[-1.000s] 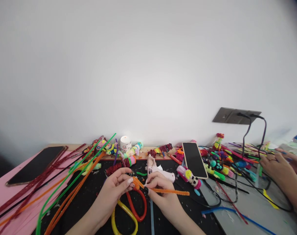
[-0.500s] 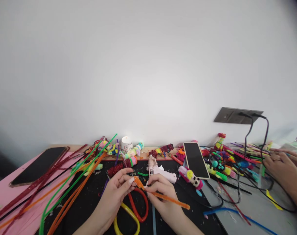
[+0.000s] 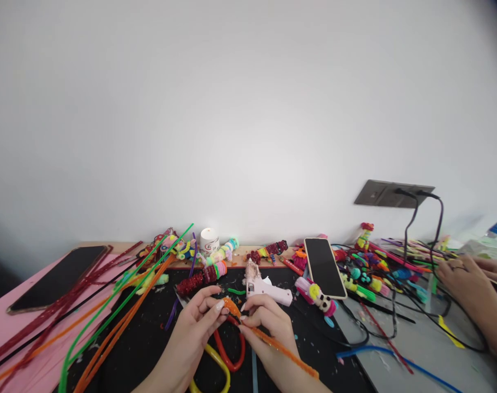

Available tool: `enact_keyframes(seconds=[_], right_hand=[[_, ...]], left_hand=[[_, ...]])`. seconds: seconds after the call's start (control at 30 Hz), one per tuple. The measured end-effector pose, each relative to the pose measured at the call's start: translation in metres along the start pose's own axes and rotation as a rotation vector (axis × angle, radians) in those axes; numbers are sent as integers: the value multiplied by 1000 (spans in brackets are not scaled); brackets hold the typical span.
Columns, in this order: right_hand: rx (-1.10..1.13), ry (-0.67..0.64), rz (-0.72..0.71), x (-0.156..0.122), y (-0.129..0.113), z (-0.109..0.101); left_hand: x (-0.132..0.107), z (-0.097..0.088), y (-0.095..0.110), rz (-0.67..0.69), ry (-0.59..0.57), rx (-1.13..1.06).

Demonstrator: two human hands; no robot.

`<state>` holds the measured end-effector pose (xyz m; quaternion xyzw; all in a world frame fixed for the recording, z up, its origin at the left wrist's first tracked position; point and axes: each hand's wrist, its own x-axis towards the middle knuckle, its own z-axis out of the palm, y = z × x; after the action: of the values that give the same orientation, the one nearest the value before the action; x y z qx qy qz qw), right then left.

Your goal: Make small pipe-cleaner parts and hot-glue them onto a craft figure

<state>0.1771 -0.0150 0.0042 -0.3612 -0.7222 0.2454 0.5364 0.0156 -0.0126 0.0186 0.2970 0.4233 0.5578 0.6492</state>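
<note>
Head view: a pipe cleaner (image 3: 287, 353) is pinched at its coiled end by the left hand (image 3: 197, 325) and right hand (image 3: 268, 327). Fingertips are closed on it from both sides, so the coil is kept steady just above the mat (image 3: 150, 327). It is orange, thin and fuzzy, with its tail slanted down-right. Scissors (image 3: 227, 357) are seen beneath and a glue gun (image 3: 268, 292) just behind. A co-worker's hand (image 3: 463, 278) is seen well apart.

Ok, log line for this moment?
left hand: pinching orange pipe cleaner | right hand: pinching it too | glue gun: lying beyond both hands
</note>
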Motion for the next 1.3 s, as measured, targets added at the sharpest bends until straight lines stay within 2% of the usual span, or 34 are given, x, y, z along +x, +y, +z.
enact_keyframes(seconds=[0.37, 0.67, 1.0, 1.3], right_hand=[[-40, -3, 60, 4, -8, -3], [-42, -114, 113, 4, -7, -4], [-31, -133, 85, 5, -8, -4], [-57, -94, 67, 3, -5, -3]], left_hand=[[1, 1, -3, -4, -23, 36], [0, 1, -1, 28, -33, 104], [6, -8, -9, 68, -108, 139], [0, -2, -5, 60, -58, 112]])
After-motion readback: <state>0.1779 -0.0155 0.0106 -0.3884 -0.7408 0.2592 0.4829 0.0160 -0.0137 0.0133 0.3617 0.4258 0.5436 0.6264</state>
